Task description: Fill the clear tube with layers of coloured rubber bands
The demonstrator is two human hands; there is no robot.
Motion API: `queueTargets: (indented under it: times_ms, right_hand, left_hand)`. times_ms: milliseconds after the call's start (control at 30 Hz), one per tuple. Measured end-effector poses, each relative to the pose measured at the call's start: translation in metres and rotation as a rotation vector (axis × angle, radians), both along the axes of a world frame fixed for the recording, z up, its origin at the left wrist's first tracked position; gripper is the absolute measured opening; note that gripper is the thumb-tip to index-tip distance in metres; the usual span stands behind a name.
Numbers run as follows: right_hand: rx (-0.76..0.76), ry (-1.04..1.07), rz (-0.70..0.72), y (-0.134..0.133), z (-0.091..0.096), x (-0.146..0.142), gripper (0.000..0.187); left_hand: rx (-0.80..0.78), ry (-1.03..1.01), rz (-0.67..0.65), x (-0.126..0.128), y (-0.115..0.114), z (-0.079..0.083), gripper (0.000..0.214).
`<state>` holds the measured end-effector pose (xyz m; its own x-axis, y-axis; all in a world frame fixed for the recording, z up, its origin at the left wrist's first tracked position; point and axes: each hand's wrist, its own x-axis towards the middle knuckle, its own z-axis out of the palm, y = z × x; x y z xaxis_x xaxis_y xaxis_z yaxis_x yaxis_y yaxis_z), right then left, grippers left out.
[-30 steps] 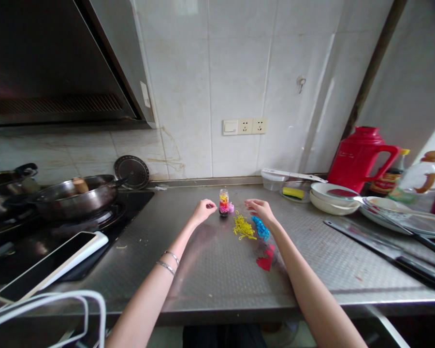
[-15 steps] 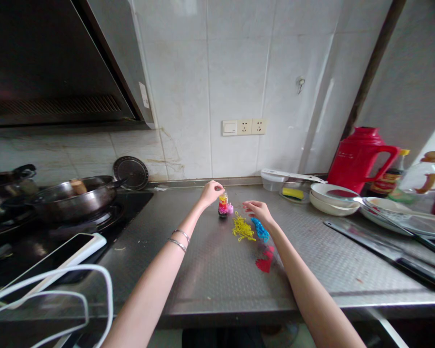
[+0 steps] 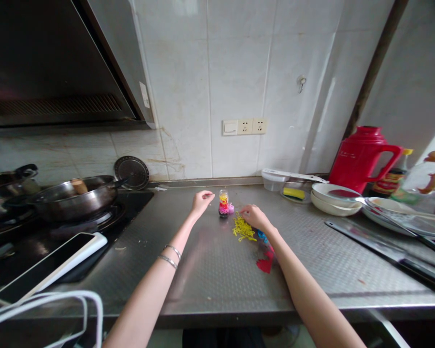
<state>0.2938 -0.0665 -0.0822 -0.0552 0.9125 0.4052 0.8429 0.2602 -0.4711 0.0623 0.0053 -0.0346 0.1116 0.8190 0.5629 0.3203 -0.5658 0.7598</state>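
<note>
A person's two bare hands work over a patterned metal countertop (image 3: 203, 275) in a kitchen. Between them, standing upright, is a small clear jar (image 3: 223, 205) holding small pieces in coloured layers: dark at the base, then pink, then red and orange, with yellow at the top. A pink object (image 3: 231, 208) sits right beside it, on the right.

The work looks partway along: several colours are in the jar, while a loose yellow heap (image 3: 242, 228) of small loops lies on the counter to its near right. A blue heap (image 3: 263, 236), partly hidden by the right arm, lies next to the yellow one, and a red piece (image 3: 264, 264) lies nearer the person. How much of this is left to handle cannot be told.

The left hand (image 3: 202, 200), with two silver bracelets (image 3: 167, 261) at its wrist, hovers just left of the jar, apart from it. Its thumb and fingers come close together in a narrow pinch; whether something tiny is between them is too small to tell.

The right hand (image 3: 253, 216) is low over the upper edge of the yellow heap, fingers curled downward and nearly together. Whether its fingertips touch or grip a loop is unclear
</note>
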Motion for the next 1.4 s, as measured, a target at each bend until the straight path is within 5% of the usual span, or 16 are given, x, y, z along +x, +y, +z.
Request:
queueTargets:
  times_ms: [267,667,1400]
  right_hand:
    - [-0.065,-0.290,-0.011,-0.001,0.003,-0.011,0.031]
    - [-0.123,-0.192,0.198,0.000,0.003,-0.007,0.021]
    - [-0.154,-0.048,0.175,0.001,0.002,-0.008,0.015]
  left_hand:
    - [-0.208,-0.042,0.049,-0.042,-0.006,-0.041,0.025]
    - [-0.311,-0.087,0.072,-0.044,-0.016,-0.042,0.028]
    - [-0.362,-0.069,0.043,-0.047,-0.015,-0.059,0.030]
